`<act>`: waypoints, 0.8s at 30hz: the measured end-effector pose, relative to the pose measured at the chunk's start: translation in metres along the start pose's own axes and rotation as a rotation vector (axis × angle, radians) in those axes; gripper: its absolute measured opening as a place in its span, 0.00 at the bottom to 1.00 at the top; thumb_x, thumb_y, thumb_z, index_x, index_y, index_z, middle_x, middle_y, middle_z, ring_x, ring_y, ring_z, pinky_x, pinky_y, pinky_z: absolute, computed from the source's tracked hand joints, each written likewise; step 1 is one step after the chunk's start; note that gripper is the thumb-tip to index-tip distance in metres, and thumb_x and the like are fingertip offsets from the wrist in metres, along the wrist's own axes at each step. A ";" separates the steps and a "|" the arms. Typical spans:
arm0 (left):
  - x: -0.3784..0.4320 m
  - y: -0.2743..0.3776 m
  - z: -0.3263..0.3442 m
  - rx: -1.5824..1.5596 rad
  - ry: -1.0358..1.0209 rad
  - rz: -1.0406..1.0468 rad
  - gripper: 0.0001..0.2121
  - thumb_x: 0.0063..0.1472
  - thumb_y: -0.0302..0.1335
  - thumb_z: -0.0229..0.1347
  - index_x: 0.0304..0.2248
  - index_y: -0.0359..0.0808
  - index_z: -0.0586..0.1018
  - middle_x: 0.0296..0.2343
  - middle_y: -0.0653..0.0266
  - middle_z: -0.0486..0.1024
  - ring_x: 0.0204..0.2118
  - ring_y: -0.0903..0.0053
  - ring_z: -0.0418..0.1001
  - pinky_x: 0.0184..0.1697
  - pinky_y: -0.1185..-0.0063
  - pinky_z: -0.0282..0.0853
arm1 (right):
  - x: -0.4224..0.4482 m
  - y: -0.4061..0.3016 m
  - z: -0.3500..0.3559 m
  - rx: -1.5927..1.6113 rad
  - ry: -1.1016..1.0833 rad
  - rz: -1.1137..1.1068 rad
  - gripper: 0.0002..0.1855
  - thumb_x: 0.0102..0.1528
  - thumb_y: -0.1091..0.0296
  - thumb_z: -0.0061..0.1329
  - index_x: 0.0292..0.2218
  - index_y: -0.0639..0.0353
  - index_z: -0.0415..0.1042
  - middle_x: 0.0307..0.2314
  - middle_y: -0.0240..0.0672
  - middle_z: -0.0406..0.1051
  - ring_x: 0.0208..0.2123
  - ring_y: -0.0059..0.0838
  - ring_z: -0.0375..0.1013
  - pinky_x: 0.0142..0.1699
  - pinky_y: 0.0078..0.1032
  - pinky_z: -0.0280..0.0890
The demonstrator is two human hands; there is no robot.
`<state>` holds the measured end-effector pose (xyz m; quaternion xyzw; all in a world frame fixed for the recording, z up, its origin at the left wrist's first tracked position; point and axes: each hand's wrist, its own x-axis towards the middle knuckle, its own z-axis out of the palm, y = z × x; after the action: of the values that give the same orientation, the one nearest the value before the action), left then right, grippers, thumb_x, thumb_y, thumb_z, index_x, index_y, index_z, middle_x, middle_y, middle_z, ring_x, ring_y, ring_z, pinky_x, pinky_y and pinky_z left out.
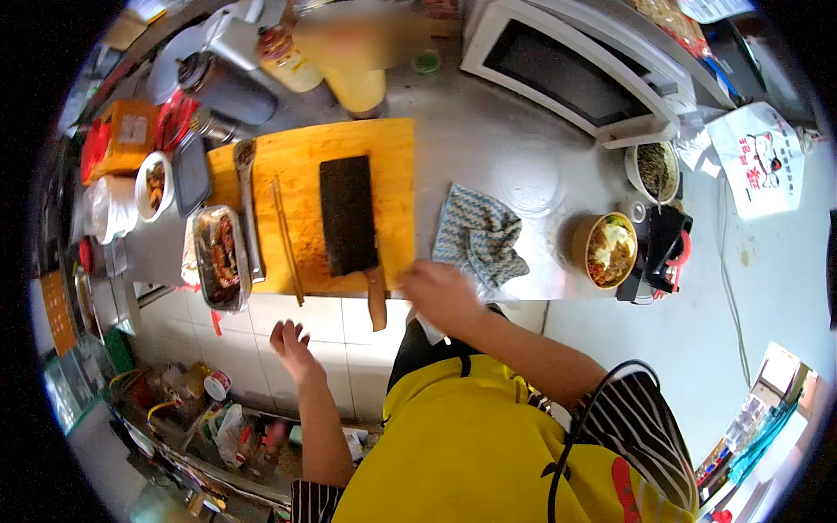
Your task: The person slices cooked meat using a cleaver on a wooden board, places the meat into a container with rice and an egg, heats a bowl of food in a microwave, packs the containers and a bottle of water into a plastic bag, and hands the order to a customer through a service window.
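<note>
My left hand [293,351] hangs in the air in front of the counter edge, its fingers apart and holding nothing. Blurred by motion, my right hand [446,297] is at the counter edge, just right of the cleaver handle; whether it grips the clear plastic beside it cannot be told. A cleaver [347,216] with a dark blade and wooden handle lies on the wooden cutting board [396,157]. Left of it are wooden chopsticks [286,238] and a long metal spoon [250,209]. A folded patterned cloth [480,235] lies right of the board.
A plastic-lined tray of cooked meat [224,258] sits at the board's left edge. On the right stand a paper bowl of food [611,252], a bowl of dark flakes [654,171] and a black-and-red device [668,255]. A white microwave [569,72], squeeze bottles [291,62] and tubs line the back.
</note>
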<state>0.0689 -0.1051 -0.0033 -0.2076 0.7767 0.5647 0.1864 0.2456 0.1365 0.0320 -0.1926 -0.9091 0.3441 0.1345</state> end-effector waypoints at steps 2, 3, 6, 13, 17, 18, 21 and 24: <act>-0.016 -0.024 -0.006 0.298 -0.015 0.331 0.17 0.60 0.26 0.55 0.48 0.34 0.66 0.40 0.64 0.66 0.38 0.76 0.67 0.40 0.81 0.63 | -0.043 0.041 -0.034 -0.169 0.160 0.145 0.10 0.50 0.67 0.52 0.36 0.56 0.70 0.32 0.35 0.67 0.29 0.36 0.71 0.36 0.33 0.69; -0.044 -0.014 0.012 0.338 -0.170 0.389 0.16 0.59 0.24 0.56 0.46 0.34 0.68 0.38 0.64 0.67 0.37 0.77 0.66 0.40 0.82 0.63 | -0.059 0.053 -0.047 -0.283 0.132 0.284 0.11 0.51 0.65 0.52 0.37 0.56 0.70 0.33 0.37 0.67 0.30 0.37 0.72 0.35 0.33 0.69; -0.120 0.005 0.079 0.579 -0.745 0.639 0.17 0.57 0.25 0.57 0.45 0.34 0.70 0.34 0.63 0.68 0.36 0.76 0.67 0.39 0.79 0.64 | -0.092 0.090 -0.058 -0.299 0.035 0.414 0.13 0.51 0.66 0.52 0.40 0.55 0.71 0.34 0.36 0.68 0.34 0.40 0.72 0.37 0.35 0.69; -0.171 -0.035 0.226 1.056 -0.839 1.394 0.26 0.53 0.35 0.59 0.51 0.34 0.71 0.37 0.55 0.67 0.38 0.59 0.68 0.41 0.65 0.65 | -0.061 0.130 -0.098 -0.515 0.186 0.413 0.10 0.48 0.69 0.50 0.35 0.55 0.74 0.34 0.35 0.70 0.38 0.38 0.70 0.42 0.34 0.67; -0.165 -0.045 0.241 1.120 -0.829 1.511 0.24 0.54 0.33 0.57 0.50 0.32 0.71 0.37 0.55 0.67 0.37 0.59 0.68 0.39 0.66 0.66 | -0.054 0.160 -0.103 -0.659 -0.033 0.314 0.12 0.49 0.66 0.46 0.37 0.53 0.73 0.34 0.32 0.70 0.42 0.35 0.67 0.45 0.34 0.64; -0.162 -0.047 0.244 1.119 -0.839 1.538 0.23 0.54 0.32 0.56 0.49 0.32 0.72 0.37 0.55 0.68 0.36 0.59 0.69 0.39 0.66 0.67 | -0.054 0.162 -0.105 -0.651 -0.086 0.288 0.13 0.50 0.66 0.45 0.39 0.53 0.73 0.35 0.32 0.70 0.44 0.35 0.66 0.46 0.34 0.63; -0.157 -0.050 0.254 1.052 -0.862 1.637 0.16 0.54 0.26 0.53 0.44 0.33 0.74 0.34 0.57 0.70 0.33 0.61 0.71 0.36 0.68 0.69 | -0.054 0.154 -0.126 -0.571 -0.010 0.190 0.12 0.49 0.65 0.45 0.37 0.53 0.73 0.34 0.32 0.70 0.42 0.35 0.67 0.45 0.32 0.64; -0.180 -0.069 0.268 1.019 -0.956 1.638 0.14 0.54 0.27 0.53 0.42 0.34 0.75 0.33 0.58 0.70 0.34 0.62 0.71 0.36 0.68 0.69 | -0.067 0.137 -0.162 -0.447 0.205 0.147 0.09 0.45 0.67 0.50 0.32 0.54 0.71 0.30 0.30 0.69 0.38 0.32 0.68 0.41 0.30 0.64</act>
<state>0.2722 0.1519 -0.0426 0.7202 0.6698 0.1502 0.1003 0.4013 0.2942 0.0499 -0.3170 -0.9277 0.1222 0.1548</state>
